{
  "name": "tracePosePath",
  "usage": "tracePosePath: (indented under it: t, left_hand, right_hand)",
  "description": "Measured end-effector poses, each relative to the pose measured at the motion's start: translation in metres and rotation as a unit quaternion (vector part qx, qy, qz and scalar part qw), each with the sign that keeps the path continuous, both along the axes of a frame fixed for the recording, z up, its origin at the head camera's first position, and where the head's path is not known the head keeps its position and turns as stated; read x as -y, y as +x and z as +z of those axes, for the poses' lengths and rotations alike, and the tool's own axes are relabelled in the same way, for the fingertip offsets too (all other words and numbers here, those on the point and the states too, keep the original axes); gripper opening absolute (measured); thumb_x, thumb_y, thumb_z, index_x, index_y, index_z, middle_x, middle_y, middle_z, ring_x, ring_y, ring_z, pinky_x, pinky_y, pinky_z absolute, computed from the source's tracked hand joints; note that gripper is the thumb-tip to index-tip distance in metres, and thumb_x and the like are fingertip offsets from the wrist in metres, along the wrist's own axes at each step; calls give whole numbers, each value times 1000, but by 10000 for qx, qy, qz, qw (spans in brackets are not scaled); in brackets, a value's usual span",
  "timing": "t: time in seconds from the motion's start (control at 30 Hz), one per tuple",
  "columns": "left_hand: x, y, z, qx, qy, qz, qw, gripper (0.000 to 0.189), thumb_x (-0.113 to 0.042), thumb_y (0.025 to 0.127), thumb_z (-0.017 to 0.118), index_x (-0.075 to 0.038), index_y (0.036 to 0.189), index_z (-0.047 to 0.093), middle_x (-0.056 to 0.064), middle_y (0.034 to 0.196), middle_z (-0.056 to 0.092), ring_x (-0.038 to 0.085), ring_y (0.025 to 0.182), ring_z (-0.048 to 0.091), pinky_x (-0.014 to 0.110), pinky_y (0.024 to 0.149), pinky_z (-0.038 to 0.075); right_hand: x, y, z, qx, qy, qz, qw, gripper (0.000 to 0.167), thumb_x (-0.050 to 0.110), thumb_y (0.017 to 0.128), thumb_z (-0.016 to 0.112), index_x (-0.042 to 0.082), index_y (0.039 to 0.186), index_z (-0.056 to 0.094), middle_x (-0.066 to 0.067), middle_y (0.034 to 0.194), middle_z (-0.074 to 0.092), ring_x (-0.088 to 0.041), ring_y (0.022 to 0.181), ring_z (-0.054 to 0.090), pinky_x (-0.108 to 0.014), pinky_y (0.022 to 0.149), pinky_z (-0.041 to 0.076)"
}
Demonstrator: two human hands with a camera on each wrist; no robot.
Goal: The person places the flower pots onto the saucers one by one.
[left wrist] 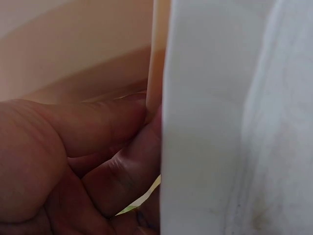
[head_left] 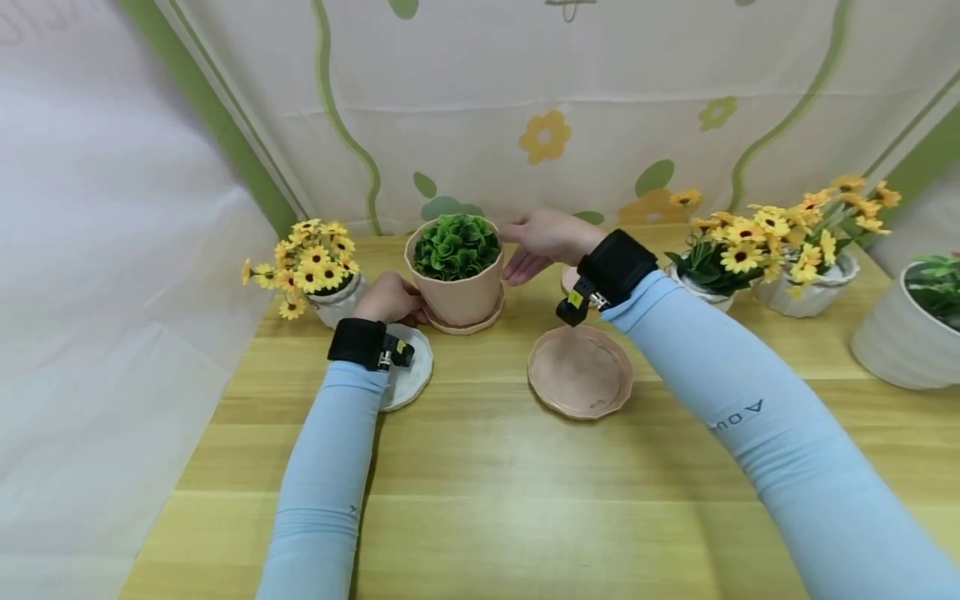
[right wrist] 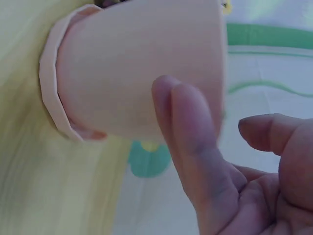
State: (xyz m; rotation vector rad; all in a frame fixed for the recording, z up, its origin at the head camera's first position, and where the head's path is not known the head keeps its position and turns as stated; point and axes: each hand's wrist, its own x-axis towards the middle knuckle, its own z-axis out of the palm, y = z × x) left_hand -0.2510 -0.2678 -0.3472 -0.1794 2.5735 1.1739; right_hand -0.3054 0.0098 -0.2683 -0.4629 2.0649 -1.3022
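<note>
A pink flowerpot (head_left: pixel 459 293) with a leafy green plant (head_left: pixel 456 247) stands upright in a pink saucer (head_left: pixel 474 327) near the back of the table. My left hand (head_left: pixel 391 299) is at the pot's lower left. In the left wrist view, its thumb (left wrist: pixel 105 122) and forefinger pinch the saucer's edge. A white saucer (head_left: pixel 417 367) lies partly beneath my left wrist. My right hand (head_left: pixel 551 240) is at the pot's right side. Its fingers (right wrist: pixel 193 117) extend toward the pot wall, overlapping it in the right wrist view, while the thumb stands apart.
An unoccupied pink saucer (head_left: pixel 581 372) lies on the wooden table (head_left: pixel 510 500), with another pink piece (head_left: pixel 570 279) partly behind my right wrist. A white pot of yellow flowers (head_left: pixel 309 268) stands left; more yellow flowers (head_left: pixel 780 237) and a white ribbed pot (head_left: pixel 903 337) stand right. A patterned curtain (head_left: pixel 465 108) hangs behind.
</note>
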Motion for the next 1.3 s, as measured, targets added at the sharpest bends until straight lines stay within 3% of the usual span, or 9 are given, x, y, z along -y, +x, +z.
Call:
tracePosePath:
  t: [0.27, 0.5, 0.6, 0.67, 0.8, 0.9, 0.97, 1.17, 1.3]
  left_hand:
    - [5, -4, -5, -22, 11, 28, 10000, 21, -9, 98, 59, 7, 106, 72, 16, 80, 72, 23, 70, 71, 32, 68, 58]
    - [15, -5, -6, -82, -61, -12, 9999, 23, -8, 97, 59, 8, 109, 71, 16, 81, 72, 24, 71, 71, 34, 71, 58]
    - [19, -6, -7, -72, -66, -17, 10000, 23, -8, 97, 59, 8, 109, 70, 15, 80, 72, 22, 71, 71, 35, 73, 58]
    - [22, -7, -7, -62, -74, -8, 10000, 23, -9, 97, 60, 8, 109, 70, 15, 80, 72, 22, 70, 71, 35, 73, 58]
    - [26, -9, -8, -54, -94, -6, 9999, 23, -8, 97, 59, 8, 108, 71, 15, 80, 72, 23, 71, 71, 34, 72, 58]
    - [28, -9, -8, -86, -138, -26, 9999, 24, -8, 97, 58, 9, 109, 71, 15, 80, 73, 23, 72, 71, 34, 71, 58]
    - [29, -9, -8, -113, -164, -28, 9998, 24, -8, 97, 58, 8, 109, 70, 14, 81, 73, 23, 72, 71, 33, 70, 58]
    - [31, -9, -7, -162, -246, 9, 9996, 23, -8, 97, 58, 7, 109, 71, 13, 80, 73, 23, 72, 71, 34, 70, 58]
    - [31, -11, -8, -145, -237, 2, 9996, 24, -8, 97, 58, 8, 110, 71, 13, 80, 73, 23, 73, 71, 34, 72, 58]
  right_hand:
    - [-32, -7, 9, -931, 237, -806, 9921, 44, 19, 106, 47, -5, 142, 48, -21, 94, 69, -20, 71, 70, -33, 71, 59]
    - [-59, -1, -13, -1760, 901, -1235, 9724, 40, 8, 101, 47, -11, 135, 52, -26, 91, 70, -22, 65, 70, -39, 67, 60]
    - [-64, 3, -29, -2081, 1389, -1391, 9581, 39, 6, 98, 48, -12, 131, 55, -20, 82, 72, -21, 62, 70, -42, 69, 60]
    - [-66, 6, -40, -2407, 1820, -1430, 9426, 36, 7, 97, 50, -12, 126, 60, -15, 75, 72, -19, 61, 70, -42, 75, 58]
    - [-71, 9, -63, -2992, 2591, -1414, 9074, 27, 7, 94, 51, -6, 90, 74, -8, 60, 68, -20, 56, 63, -34, 68, 50]
    - [-73, 9, -75, -3014, 2851, -1468, 8979, 34, 7, 92, 52, -1, 62, 67, -7, 50, 61, -23, 49, 57, -33, 54, 41]
    - [-74, 8, -81, -2966, 2973, -1512, 8949, 36, 7, 93, 54, 1, 59, 64, -6, 47, 57, -24, 47, 55, -32, 52, 40]
    - [-73, 1, -88, -2498, 3268, -1524, 8986, 31, 11, 95, 56, -1, 68, 65, -7, 50, 57, -20, 45, 58, -34, 57, 48]
    - [-72, -2, -89, -2417, 3449, -1353, 8969, 28, 11, 94, 55, -4, 74, 67, -8, 55, 58, -18, 44, 58, -37, 65, 50]
